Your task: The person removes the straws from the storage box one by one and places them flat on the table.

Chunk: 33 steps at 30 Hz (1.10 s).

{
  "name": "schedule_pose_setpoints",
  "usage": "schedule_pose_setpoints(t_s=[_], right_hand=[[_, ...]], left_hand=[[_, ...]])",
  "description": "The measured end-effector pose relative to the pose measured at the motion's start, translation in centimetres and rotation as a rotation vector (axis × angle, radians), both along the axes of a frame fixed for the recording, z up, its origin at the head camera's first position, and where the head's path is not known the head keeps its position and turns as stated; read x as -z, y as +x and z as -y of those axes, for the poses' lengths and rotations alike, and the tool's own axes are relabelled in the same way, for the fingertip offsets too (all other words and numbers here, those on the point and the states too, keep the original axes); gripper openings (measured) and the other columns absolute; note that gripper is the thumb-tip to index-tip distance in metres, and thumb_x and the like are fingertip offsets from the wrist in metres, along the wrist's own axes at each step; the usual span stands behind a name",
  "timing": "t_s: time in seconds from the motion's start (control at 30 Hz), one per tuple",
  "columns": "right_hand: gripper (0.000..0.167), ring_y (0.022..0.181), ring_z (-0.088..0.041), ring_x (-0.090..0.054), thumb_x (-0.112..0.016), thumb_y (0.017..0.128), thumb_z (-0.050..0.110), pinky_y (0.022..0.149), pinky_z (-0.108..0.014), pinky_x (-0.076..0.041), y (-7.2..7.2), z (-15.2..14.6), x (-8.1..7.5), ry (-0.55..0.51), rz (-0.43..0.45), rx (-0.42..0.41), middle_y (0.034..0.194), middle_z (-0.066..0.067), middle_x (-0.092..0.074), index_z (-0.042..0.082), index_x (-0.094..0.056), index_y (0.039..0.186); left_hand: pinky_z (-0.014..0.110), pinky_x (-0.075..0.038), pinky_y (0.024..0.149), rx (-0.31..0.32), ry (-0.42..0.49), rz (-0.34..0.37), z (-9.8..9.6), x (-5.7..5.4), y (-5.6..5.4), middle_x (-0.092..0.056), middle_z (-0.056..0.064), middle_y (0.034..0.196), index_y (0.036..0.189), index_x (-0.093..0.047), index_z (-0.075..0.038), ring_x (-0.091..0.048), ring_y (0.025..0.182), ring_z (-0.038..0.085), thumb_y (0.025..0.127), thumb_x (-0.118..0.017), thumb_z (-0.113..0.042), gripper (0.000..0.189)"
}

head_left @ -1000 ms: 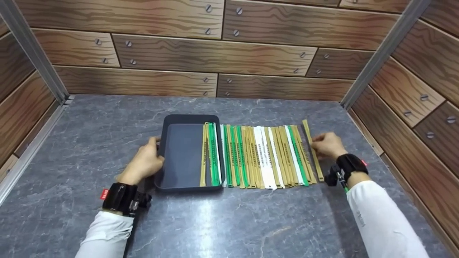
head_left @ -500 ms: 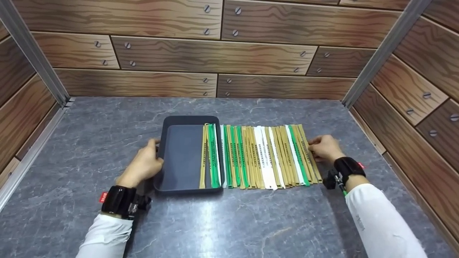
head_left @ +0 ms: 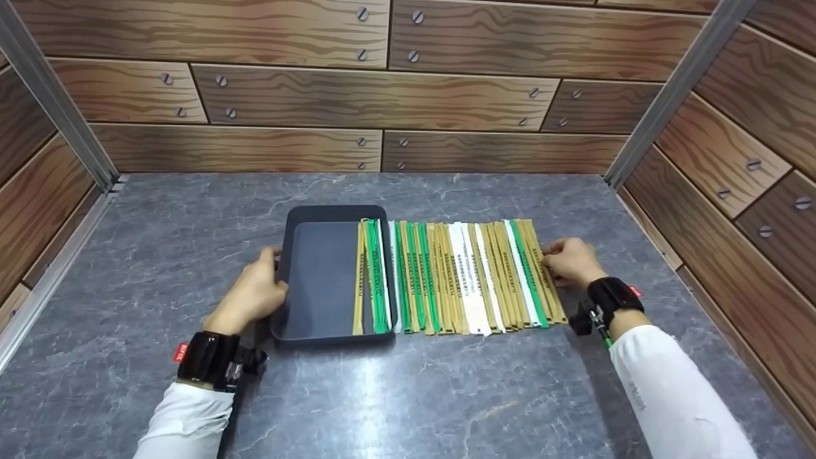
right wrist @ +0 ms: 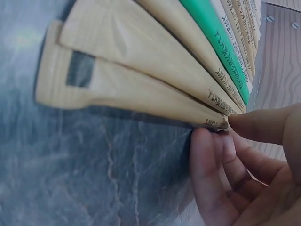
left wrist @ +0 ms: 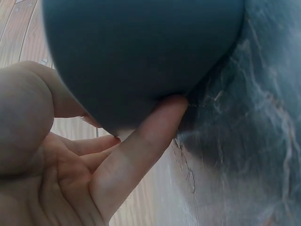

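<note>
A dark grey rectangular tray lies on the table, and my left hand grips its left side. In the left wrist view, fingers and thumb sit around the tray's wall. A row of paper-wrapped straws, brown, green and white, runs from the tray's right wall to my right hand. That hand pinches the outermost brown wrapped straw near its middle, at the row's right end. Printed lettering shows on the wrappers. Several brown, green and white wrapped straws lie inside the tray along its right wall.
The grey marbled tabletop surrounds everything. Wood-patterned panels stand at the back and both sides, with metal posts in the corners.
My right hand has moved left with the outermost straw, which stood apart and slanted before and now lies against the row. The left hand still grips the tray.
</note>
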State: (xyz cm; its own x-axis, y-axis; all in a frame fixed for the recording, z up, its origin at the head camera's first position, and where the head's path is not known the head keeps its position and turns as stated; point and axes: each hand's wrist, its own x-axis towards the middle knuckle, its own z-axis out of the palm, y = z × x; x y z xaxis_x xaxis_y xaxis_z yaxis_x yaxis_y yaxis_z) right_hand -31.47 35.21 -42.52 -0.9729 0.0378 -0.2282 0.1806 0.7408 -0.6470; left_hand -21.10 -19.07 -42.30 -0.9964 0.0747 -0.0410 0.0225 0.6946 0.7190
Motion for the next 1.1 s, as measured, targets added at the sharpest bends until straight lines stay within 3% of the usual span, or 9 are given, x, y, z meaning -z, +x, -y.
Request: schedule_pose_setpoints(t_s=[0.13, 0.23, 0.33, 0.43, 0.6, 0.77, 0.83, 1.0, 1.1], right_hand=[[0.043, 0.071, -0.021, -0.067, -0.056, 0.097, 0.013, 0.061, -0.033, -0.063, 0.1, 0.5, -0.6, 0.031, -0.007, -0.014, 0.103, -0.023, -0.068, -0.014, -0.062, 0.130], [0.048, 0.092, -0.036, -0.069, -0.055, 0.097, 0.017, 0.080, -0.044, -0.063, 0.1, 1.6, -2.0, 0.111, -0.067, -0.050, 0.118, -0.032, -0.066, -0.015, -0.059, 0.133], [0.051, 0.116, -0.046, -0.062, -0.055, 0.099, 0.020, 0.100, -0.055, -0.055, 0.0, 4.0, -3.7, 0.152, -0.148, -0.091, 0.132, -0.035, -0.060, -0.013, -0.055, 0.138], [0.050, 0.123, -0.047, -0.058, -0.058, 0.100, 0.019, 0.106, -0.057, -0.050, -0.1, 7.6, -5.4, 0.117, -0.216, -0.146, 0.136, -0.033, -0.059, -0.010, -0.053, 0.141], [0.046, 0.117, -0.038, -0.063, -0.064, 0.099, 0.015, 0.101, -0.048, -0.056, 0.3, 15.1, -7.4, 0.032, -0.275, -0.269, 0.131, -0.025, -0.065, -0.005, -0.057, 0.140], [0.043, 0.104, -0.028, -0.067, -0.065, 0.098, 0.014, 0.090, -0.037, -0.060, 1.1, 22.4, -8.2, -0.006, -0.251, -0.390, 0.125, -0.018, -0.068, -0.002, -0.060, 0.138], [0.042, 0.096, -0.025, -0.069, -0.064, 0.098, 0.012, 0.083, -0.035, -0.061, 1.3, 24.9, -8.1, 0.009, -0.229, -0.431, 0.121, -0.017, -0.069, -0.003, -0.060, 0.137], [0.040, 0.069, -0.016, -0.062, -0.065, 0.092, 0.008, 0.062, -0.026, -0.056, 1.2, 29.7, -6.9, 0.159, -0.193, -0.495, 0.112, -0.017, -0.072, -0.005, -0.065, 0.130], [0.013, 0.057, -0.013, -0.056, -0.064, 0.087, 0.004, 0.052, -0.022, -0.048, 1.0, 31.5, -5.8, 0.263, -0.153, -0.528, 0.092, -0.012, -0.072, -0.001, -0.070, 0.098]], left_hand=[[0.060, -0.049, 0.108, -0.004, -0.003, 0.002, 0.2, 0.0, 0.2, -0.056, 0.040, 0.136, 0.152, -0.031, 0.011, -0.058, 0.124, 0.052, 0.090, -0.052, 0.004, 0.066], [0.060, -0.049, 0.107, -0.006, -0.005, -0.008, 0.3, -0.1, 0.4, -0.057, 0.040, 0.135, 0.150, -0.032, 0.012, -0.059, 0.123, 0.052, 0.089, -0.052, 0.004, 0.065], [0.060, -0.049, 0.106, -0.009, -0.008, -0.012, 0.5, 0.0, 0.4, -0.057, 0.040, 0.134, 0.150, -0.032, 0.013, -0.060, 0.122, 0.051, 0.088, -0.052, 0.004, 0.065], [0.060, -0.050, 0.106, -0.010, -0.006, -0.003, 0.5, 0.0, 0.4, -0.057, 0.040, 0.135, 0.150, -0.031, 0.013, -0.060, 0.122, 0.051, 0.089, -0.052, 0.004, 0.066], [0.060, -0.048, 0.108, -0.009, -0.004, -0.010, 0.3, -0.2, 0.3, -0.055, 0.041, 0.138, 0.150, -0.031, 0.012, -0.057, 0.125, 0.052, 0.088, -0.051, 0.005, 0.066], [0.060, -0.048, 0.108, -0.010, 0.009, -0.007, 0.1, -0.2, 0.1, -0.055, 0.041, 0.136, 0.151, -0.031, 0.012, -0.057, 0.125, 0.052, 0.088, -0.051, 0.005, 0.067], [0.060, -0.049, 0.107, -0.013, 0.007, -0.010, 0.0, -0.2, 0.1, -0.057, 0.041, 0.134, 0.151, -0.031, 0.012, -0.058, 0.124, 0.052, 0.088, -0.051, 0.005, 0.066], [0.060, -0.050, 0.106, -0.011, 0.001, -0.024, -0.1, -0.2, 0.1, -0.059, 0.041, 0.131, 0.151, -0.032, 0.012, -0.059, 0.122, 0.051, 0.088, -0.052, 0.005, 0.067], [0.059, -0.050, 0.105, -0.014, 0.004, -0.024, -0.1, -0.1, 0.1, -0.058, 0.040, 0.131, 0.151, -0.032, 0.011, -0.060, 0.121, 0.051, 0.088, -0.052, 0.005, 0.067]])
